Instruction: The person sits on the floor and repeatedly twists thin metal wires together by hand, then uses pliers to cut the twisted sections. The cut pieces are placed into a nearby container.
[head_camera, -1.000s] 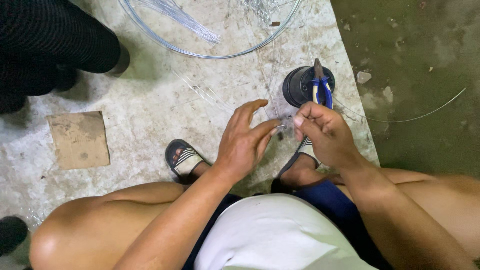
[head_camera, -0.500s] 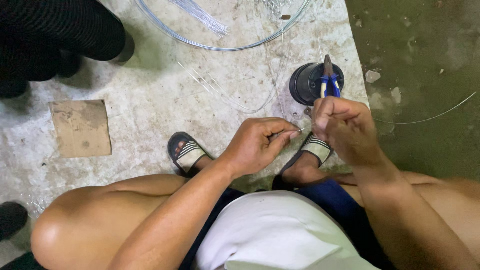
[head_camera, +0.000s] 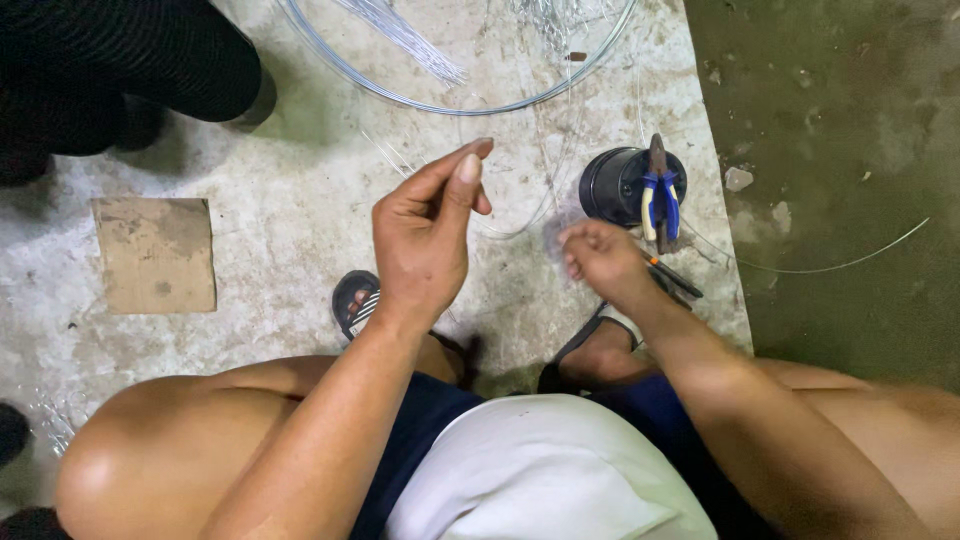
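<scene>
I see my left hand (head_camera: 425, 235) raised mid-frame, thumb and forefinger pinched narrow, maybe on fine wire (head_camera: 520, 215); I can't tell. My right hand (head_camera: 600, 258), loosely curled, blurred, hovers just below the black pot (head_camera: 612, 185) holding blue-handled pliers (head_camera: 660, 195), centre-right.

The scene is lit evenly and fairly brightly from above, with soft shadows cast close under the black pot (head_camera: 620, 185). Motion blur is seen on the right hand (head_camera: 600, 258) just below the pot. Darker, dimmer floor is recorded to the pot's right.
</scene>
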